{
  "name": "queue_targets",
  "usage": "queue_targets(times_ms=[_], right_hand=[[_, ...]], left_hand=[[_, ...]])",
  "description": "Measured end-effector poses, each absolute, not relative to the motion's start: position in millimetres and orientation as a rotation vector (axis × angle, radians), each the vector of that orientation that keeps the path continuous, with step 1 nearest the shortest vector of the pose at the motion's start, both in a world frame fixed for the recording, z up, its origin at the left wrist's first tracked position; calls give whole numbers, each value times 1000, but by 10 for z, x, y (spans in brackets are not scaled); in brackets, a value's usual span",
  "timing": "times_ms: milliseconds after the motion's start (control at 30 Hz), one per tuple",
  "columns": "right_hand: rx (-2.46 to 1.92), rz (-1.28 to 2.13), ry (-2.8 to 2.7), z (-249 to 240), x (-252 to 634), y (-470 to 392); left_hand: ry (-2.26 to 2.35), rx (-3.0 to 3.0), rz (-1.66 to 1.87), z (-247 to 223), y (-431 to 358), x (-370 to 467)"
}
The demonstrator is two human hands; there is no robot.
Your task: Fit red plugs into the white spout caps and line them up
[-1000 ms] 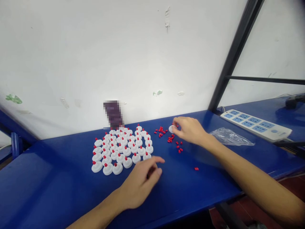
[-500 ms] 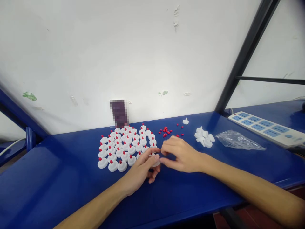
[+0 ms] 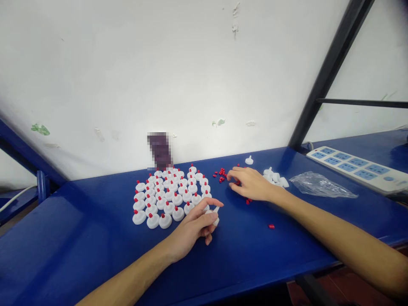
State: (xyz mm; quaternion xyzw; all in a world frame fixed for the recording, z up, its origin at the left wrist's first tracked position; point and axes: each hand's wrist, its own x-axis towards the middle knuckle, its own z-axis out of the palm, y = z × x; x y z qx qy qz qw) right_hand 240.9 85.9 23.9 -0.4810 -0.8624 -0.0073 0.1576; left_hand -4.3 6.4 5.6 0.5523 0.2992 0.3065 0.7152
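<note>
A left hand (image 3: 194, 227) grips a small white plastic cap (image 3: 214, 216) between thumb and fingers, low on a glossy blue table (image 3: 79, 238). At ten o'clock from it, finished white caps with red tips (image 3: 170, 195) stand in tight rows. At two o'clock, the right hand (image 3: 251, 183) rests curled, fingertips down, over scattered red pegs (image 3: 221, 174); whether it pinches one cannot be told. Beyond it lie plain white caps (image 3: 276, 177), a crinkled clear plastic bag (image 3: 320, 185) and a pale power strip (image 3: 357, 169). A scuffed white wall (image 3: 159, 63) rises behind, with a black metal post (image 3: 328, 72) at one o'clock.
</note>
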Motion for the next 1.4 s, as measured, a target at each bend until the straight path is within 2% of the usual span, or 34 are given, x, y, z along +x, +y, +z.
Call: queue_targets(times_ms=[700,1200,1400], right_hand=[[-1435,34,-2652,243,2455,841],[-1013,476,-2628,366,2154,461],[-829,354,-2643,345,2064,365]], left_hand=[[704,1284,647,28,89,-27],[761,1169,714,-32,82,-10],[763,1202,683,21,72,-9]])
